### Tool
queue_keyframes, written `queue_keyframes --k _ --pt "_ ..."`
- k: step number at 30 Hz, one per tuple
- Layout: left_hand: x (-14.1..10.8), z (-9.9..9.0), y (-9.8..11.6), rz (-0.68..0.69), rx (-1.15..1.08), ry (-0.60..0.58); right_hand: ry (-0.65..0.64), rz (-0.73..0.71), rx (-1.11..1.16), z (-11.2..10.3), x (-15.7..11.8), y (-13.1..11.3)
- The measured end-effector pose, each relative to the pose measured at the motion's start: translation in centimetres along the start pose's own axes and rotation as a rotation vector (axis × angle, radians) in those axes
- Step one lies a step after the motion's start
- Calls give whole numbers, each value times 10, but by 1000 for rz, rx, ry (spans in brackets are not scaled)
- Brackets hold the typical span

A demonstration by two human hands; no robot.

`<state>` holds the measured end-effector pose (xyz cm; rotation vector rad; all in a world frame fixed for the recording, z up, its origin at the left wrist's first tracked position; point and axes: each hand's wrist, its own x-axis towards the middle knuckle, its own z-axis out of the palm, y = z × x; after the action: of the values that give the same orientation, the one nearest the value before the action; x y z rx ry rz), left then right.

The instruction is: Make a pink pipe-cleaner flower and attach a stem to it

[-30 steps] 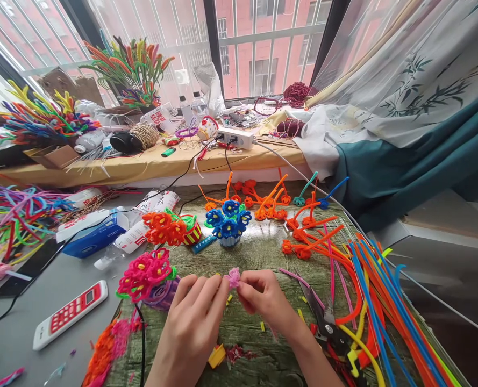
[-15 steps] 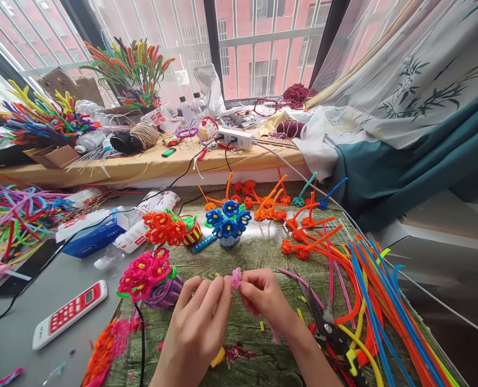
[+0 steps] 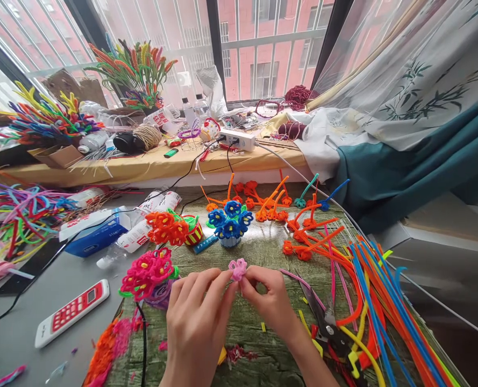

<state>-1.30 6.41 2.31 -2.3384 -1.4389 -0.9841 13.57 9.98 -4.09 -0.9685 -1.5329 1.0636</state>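
Note:
Between my two hands is a small pink pipe-cleaner flower [image 3: 237, 268], its looped petals turned upward. My left hand [image 3: 200, 312] pinches it from the left with thumb and fingertips. From the right, my right hand [image 3: 268, 298] grips its base between thumb and forefinger. Just beyond stands a pot of blue pipe-cleaner flowers [image 3: 229, 223]. Left of my hands are a pot of magenta flowers [image 3: 148, 274] and a tipped pot of orange flowers [image 3: 168, 228]. Black-handled pliers [image 3: 328, 329] lie right of my right hand.
Loose orange flowers with stems [image 3: 303, 236] lie at the back right. Blue, orange and yellow pipe cleaners [image 3: 378, 301] fill the right edge. At left are a red-and-white calculator-like handset [image 3: 72, 313] and a blue box [image 3: 95, 234]. A black cable [image 3: 144, 338] crosses the table.
The pink flower has turned so its open loops show and has risen slightly. My fingers have shifted around its base, and the camera view has moved a little.

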Motion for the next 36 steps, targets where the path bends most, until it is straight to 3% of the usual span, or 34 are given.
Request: queue_keyframes --k 9,15,22,30,36 --pt "8 0 -4 51 117 -164 -70 -170 -171 2 0 8" --pt "16 -3 -16 178 148 -308 -238 -144 -252 -2 2 6" --pt "22 -5 -29 292 41 -485 -405 -67 -187 -6 0 1" --pt "22 -13 -34 180 -234 -586 -505 2 -25 -8 1 -1" --pt "18 -15 -36 80 -239 -496 -442 20 5 -7 1 -3"
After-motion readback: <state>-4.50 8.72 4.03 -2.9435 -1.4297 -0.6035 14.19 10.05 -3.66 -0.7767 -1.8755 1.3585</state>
